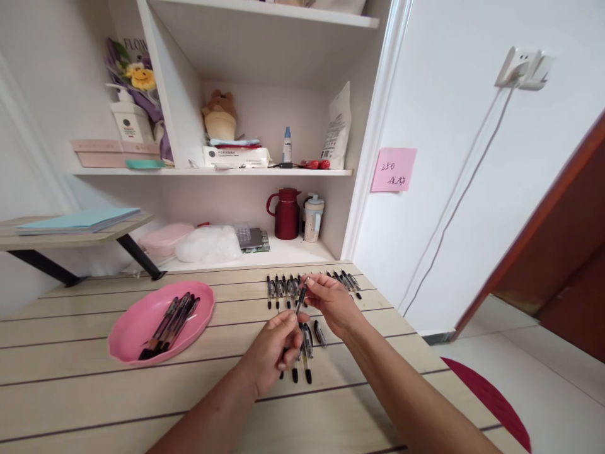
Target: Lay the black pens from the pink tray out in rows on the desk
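Note:
Between my two hands is a pen (301, 296) with a black grip, tilted, its tip end up. My left hand (278, 343) is closed round its lower part. The fingers of my right hand (334, 304) pinch at its upper end; whether they hold a small part there I cannot make out. Just beneath my hands lie a few pens (308, 353) and a loose clear-and-black pen cap (320, 334). Beyond them, a row of several capped pens (280, 290) lies side by side, partly hidden by my right hand.
On the left of the slatted table (227, 403) stands a pink tray (208, 309) holding several pens without caps (172, 325). Behind is a white shelf (236, 171) with a red jug (287, 214) and a cup (312, 219). A small raised stand (137, 222) is at far left.

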### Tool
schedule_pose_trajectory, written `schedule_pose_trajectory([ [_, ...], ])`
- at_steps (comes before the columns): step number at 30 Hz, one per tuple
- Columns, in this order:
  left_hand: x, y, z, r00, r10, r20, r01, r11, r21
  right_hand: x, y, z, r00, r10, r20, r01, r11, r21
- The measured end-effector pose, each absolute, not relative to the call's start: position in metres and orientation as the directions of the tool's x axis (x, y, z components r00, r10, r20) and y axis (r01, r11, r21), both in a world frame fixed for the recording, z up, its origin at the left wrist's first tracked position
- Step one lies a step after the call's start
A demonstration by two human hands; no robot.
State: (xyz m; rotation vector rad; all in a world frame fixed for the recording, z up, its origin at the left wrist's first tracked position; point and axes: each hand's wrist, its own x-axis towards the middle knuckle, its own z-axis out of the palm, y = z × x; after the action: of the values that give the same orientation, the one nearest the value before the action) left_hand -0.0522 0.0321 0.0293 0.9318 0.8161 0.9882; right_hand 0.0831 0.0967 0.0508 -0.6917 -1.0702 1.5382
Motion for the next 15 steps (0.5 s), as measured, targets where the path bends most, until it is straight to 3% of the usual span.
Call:
schedule_pose_trajectory([
  [8,-0.048,0.032,0.025,0.251,0.962,-0.111,-0.374,0.202,0.905,0.071,0.089,0.047,-0.193,0.977,0.093,-0.429,0.001,-0.903],
  [15,-0.046,0.032,0.025,0.010,1.000,0.020,-0.156,-0.018,0.988,0.064,0.084,0.051,-0.113,0.987,0.118,-0.461,0.053,-0.886],
])
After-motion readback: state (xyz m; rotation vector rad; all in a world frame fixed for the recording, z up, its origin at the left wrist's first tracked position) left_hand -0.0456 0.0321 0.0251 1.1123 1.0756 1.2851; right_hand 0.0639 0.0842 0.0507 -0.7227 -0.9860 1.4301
